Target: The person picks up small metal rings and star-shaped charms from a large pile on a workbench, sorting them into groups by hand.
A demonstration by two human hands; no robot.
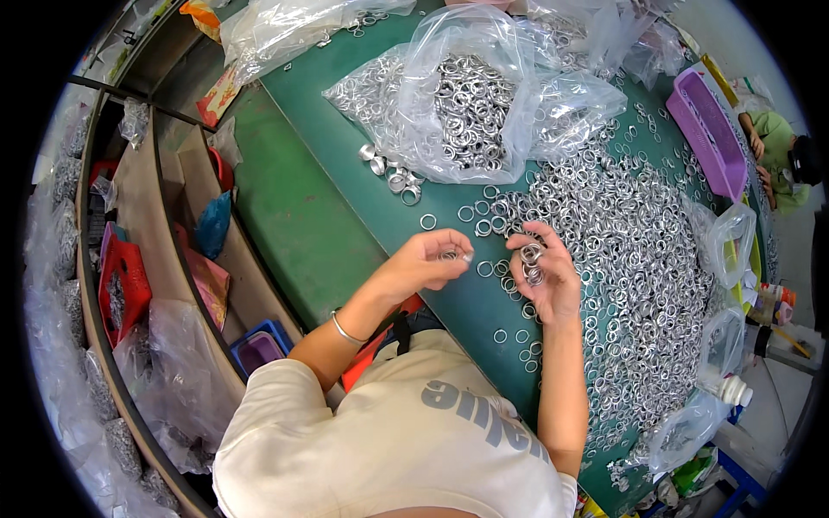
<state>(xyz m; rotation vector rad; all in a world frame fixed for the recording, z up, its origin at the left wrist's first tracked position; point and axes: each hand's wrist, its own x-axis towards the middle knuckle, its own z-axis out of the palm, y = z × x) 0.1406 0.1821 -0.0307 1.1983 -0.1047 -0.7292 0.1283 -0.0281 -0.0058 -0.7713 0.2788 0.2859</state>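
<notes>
My left hand (429, 261) hovers over the near edge of the green table (380, 198), its fingers curled round silvery metal rings, of which only part shows. To its right, my right hand (553, 281) is bent upward, palm toward me, with several metal rings (532, 263) between thumb and fingers. The hands are a little apart. A broad heap of similar rings (639, 285) spreads beside and beyond my right hand. Loose single rings (500, 336) lie on the table near both hands. Beyond them sits an open clear plastic bag (416, 116) full of rings.
A few wider rings (400, 182) lie beside the bag. A purple basket (704, 129) stands at the far right, near another person in green (775, 142). On the left, shelves (134, 198) hold a red bin (129, 281), a blue bin (250, 345) and plastic bags. A white bottle (734, 391) is at right.
</notes>
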